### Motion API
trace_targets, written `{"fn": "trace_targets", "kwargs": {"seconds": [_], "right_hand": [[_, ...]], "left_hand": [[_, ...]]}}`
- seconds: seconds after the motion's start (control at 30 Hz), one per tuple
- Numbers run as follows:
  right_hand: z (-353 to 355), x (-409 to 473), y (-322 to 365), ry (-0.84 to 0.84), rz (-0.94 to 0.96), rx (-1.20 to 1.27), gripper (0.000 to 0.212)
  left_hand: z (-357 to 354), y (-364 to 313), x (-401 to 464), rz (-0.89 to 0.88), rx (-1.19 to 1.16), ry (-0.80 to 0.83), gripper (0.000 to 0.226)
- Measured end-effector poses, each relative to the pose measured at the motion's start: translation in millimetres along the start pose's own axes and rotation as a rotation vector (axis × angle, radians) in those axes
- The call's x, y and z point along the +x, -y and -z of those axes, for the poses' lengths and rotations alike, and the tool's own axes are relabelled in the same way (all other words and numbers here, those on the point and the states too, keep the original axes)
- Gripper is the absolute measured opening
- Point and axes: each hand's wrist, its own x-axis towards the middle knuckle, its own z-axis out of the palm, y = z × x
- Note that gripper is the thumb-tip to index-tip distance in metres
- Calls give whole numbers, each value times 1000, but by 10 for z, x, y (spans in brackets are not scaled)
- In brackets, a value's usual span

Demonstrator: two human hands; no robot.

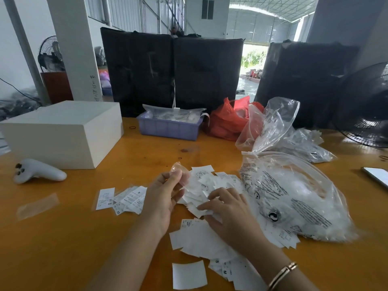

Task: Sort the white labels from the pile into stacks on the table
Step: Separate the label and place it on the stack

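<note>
A loose pile of white labels (212, 181) lies mid-table beside a big clear plastic bag (294, 198). My left hand (163, 196) is raised over the pile's left edge and pinches a small clear wrapper (178, 169) between thumb and fingers. My right hand (228, 213) lies on the pile with its fingers spread and curled on the labels. A small stack of labels marked S and XS (123, 198) sits to the left. More labels (201, 238) are spread under my right wrist, and one blank label (189, 275) lies near the front edge.
On the orange table (63, 238) stand a white box (63, 133), a white handheld controller (37, 171), a purple tray (170, 126), a red bag (228, 120) and more clear bags (302, 141). A phone (378, 175) lies far right, a fan (369, 108) behind it.
</note>
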Motion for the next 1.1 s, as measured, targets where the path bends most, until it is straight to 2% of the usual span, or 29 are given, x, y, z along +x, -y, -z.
{"fn": "trace_targets", "kwargs": {"seconds": [0.13,0.3,0.37,0.47,0.53,0.6,0.73,0.97,1.1], "right_hand": [[-53,88,56,31,118,-181,29],[-69,86,129,-94,155,-212,10],[-51,68,131,-141,78,-49,9],[39,24,117,-198,-198,468,17],[114,-19,95,-249,-274,764,24],[179,-54,72,-267,-317,968,18],[164,-85,24,-289,-404,998,12],[95,-95,21,-305,-465,1002,26],[80,-83,39,-342,-491,1071,32]], "left_hand": [[3,0,6,11,1,-12,34],[23,13,23,22,31,-20,41],[40,7,30,39,1,1,35],[51,4,51,80,-96,-6,21],[45,-1,70,119,-152,-28,17],[38,5,77,145,-182,-40,14],[30,32,43,158,-182,2,16],[13,82,31,139,-111,29,14],[-22,63,6,178,-181,80,24]]}}
